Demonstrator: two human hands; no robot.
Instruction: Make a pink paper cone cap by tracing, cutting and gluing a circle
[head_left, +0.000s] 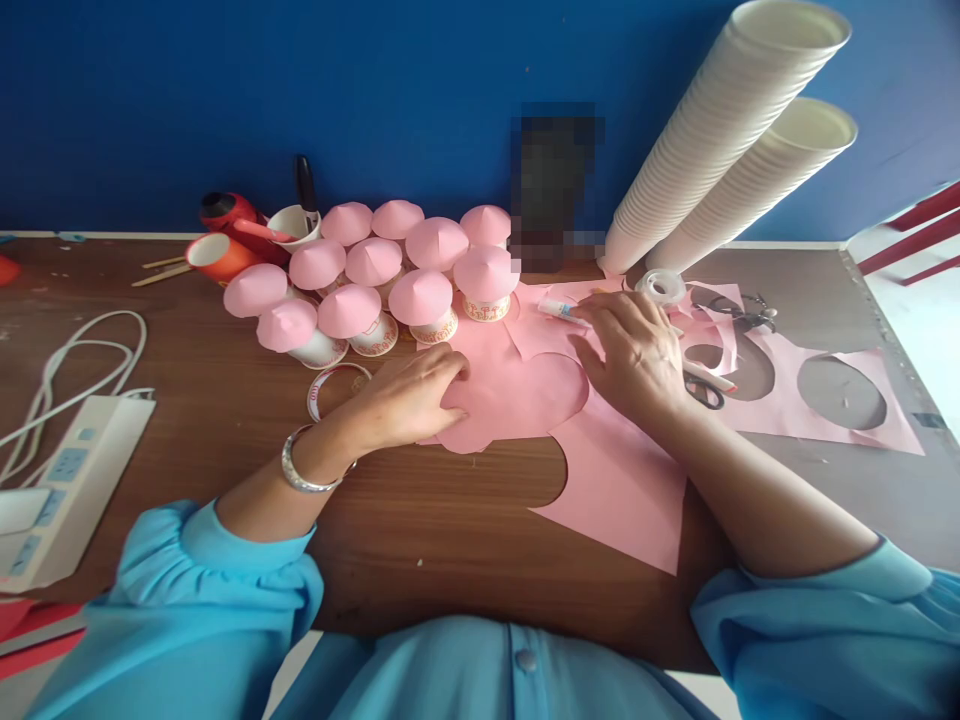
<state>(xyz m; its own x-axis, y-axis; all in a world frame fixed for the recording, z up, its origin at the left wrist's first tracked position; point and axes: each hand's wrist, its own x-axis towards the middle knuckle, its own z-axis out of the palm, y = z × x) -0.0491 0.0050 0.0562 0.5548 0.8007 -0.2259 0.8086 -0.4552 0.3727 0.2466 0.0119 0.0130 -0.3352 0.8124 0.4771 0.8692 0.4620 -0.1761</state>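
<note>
My left hand (424, 395) is held just over the left edge of the pink paper, thumb and fingers curved but apart, nothing between them. Beneath and beside it lie pink paper circles (525, 395). My right hand (634, 345) reaches over the sheets, its fingertips at the end of a white tube like a glue stick (559, 310); thumb and forefinger look apart. Behind my left hand stand several paper cups (487, 306) topped with pink paper cones (421, 297). A pink sheet with a curved cut-out (630, 490) lies below my right hand.
Two tall stacks of white cups (720, 130) lean at the back right. A tape roll (664, 287), scissors (705, 392) and cut pink scraps (780, 410) lie right. A tape ring (319, 390) is near my left wrist. At left sits a power strip (82, 480) with white cables.
</note>
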